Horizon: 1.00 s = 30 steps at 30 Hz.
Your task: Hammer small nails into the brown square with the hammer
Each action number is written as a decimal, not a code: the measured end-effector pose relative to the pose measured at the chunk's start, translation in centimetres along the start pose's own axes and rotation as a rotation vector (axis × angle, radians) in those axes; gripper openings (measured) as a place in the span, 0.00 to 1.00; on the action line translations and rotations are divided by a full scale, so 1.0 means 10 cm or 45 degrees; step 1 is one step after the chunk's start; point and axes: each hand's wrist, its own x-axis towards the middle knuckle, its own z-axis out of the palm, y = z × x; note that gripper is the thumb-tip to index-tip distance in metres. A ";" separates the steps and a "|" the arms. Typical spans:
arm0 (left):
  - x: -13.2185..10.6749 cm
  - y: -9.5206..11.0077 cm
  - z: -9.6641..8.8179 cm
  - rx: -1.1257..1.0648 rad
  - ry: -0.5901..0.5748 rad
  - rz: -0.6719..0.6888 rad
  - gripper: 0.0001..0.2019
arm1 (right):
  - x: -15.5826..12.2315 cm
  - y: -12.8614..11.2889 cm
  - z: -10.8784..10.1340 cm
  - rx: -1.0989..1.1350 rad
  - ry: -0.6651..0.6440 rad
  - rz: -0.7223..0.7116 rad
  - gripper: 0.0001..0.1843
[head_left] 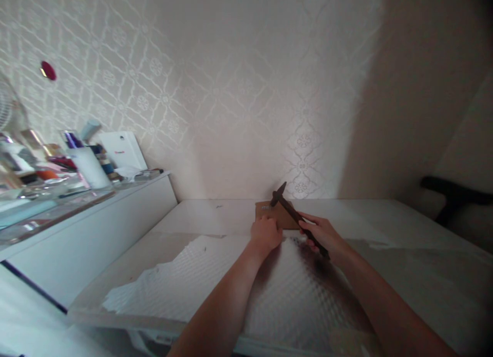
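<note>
My right hand point(321, 230) is wrapped around the handle of a hammer point(292, 211). The hammer's dark head is raised toward the wall, over the back edge of a small flat brown board point(287, 222). My left hand point(266, 232) is closed at the board's front left corner, its fingers curled on it and partly hidden. Small silvery marks or bits point(265, 207) show on the board just beyond those fingers; they are too small to name. Under both forearms lies a quilted, silvery-white sheet point(215, 267).
The white table point(169, 249) meets a patterned wall point(231, 115) at the back. On the left, a higher white cabinet point(127, 218) carries bottles, a white box point(122, 150) and much clutter. A fan point(5, 102) stands at far left; a black object point(450, 185) is at right.
</note>
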 end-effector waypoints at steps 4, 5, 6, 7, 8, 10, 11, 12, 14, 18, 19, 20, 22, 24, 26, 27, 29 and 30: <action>0.01 0.00 0.01 -0.009 -0.021 -0.015 0.17 | -0.02 -0.02 0.01 0.009 0.015 -0.022 0.25; 0.01 0.00 0.01 -0.011 -0.022 -0.013 0.17 | -0.02 -0.02 0.01 0.006 0.015 -0.018 0.24; 0.01 0.00 0.01 -0.011 -0.017 -0.008 0.17 | -0.02 -0.02 0.01 0.001 0.012 -0.013 0.25; 0.01 0.00 0.01 -0.011 -0.011 -0.004 0.17 | -0.02 -0.01 0.01 -0.005 0.007 -0.008 0.25; 0.01 0.00 0.01 -0.012 -0.002 -0.003 0.17 | -0.02 -0.01 0.01 -0.009 0.000 -0.007 0.25; 0.01 -0.01 0.02 -0.017 0.006 -0.007 0.17 | -0.01 -0.01 0.01 -0.001 -0.002 -0.017 0.25; 0.01 -0.01 0.02 -0.018 0.006 -0.011 0.17 | -0.01 -0.01 0.01 0.006 0.002 -0.024 0.25; 0.01 -0.01 0.02 -0.017 0.006 -0.015 0.17 | -0.01 0.00 0.01 0.011 0.005 -0.029 0.25; 0.01 -0.01 0.02 -0.008 0.007 -0.010 0.17 | -0.01 0.00 0.01 0.009 0.008 -0.024 0.24; 0.01 -0.01 0.01 0.010 -0.015 -0.004 0.17 | -0.01 0.00 0.00 0.006 -0.003 -0.006 0.24; 0.01 -0.01 0.01 0.012 -0.021 -0.009 0.17 | -0.01 0.00 0.00 0.008 0.002 -0.013 0.24; 0.01 0.00 0.01 0.011 -0.023 -0.013 0.17 | -0.01 0.00 0.00 0.012 0.009 -0.020 0.24; 0.01 0.00 0.02 0.009 -0.012 -0.011 0.17 | -0.01 0.00 0.00 0.015 0.009 -0.021 0.24; 0.01 -0.01 0.03 0.008 0.004 -0.007 0.17 | -0.01 -0.01 0.00 0.007 -0.005 -0.006 0.24; 0.02 -0.01 0.04 0.009 0.002 -0.010 0.17 | -0.01 -0.01 0.01 0.001 -0.005 -0.004 0.24; 0.02 -0.01 0.04 0.008 -0.002 -0.012 0.17 | -0.01 -0.01 0.01 0.004 0.001 -0.008 0.24; 0.02 -0.01 0.04 0.003 -0.004 -0.008 0.18 | -0.01 -0.01 0.01 0.020 0.009 -0.014 0.24; 0.02 -0.01 0.03 0.002 -0.004 -0.005 0.18 | 0.00 0.00 0.00 0.026 0.006 -0.012 0.24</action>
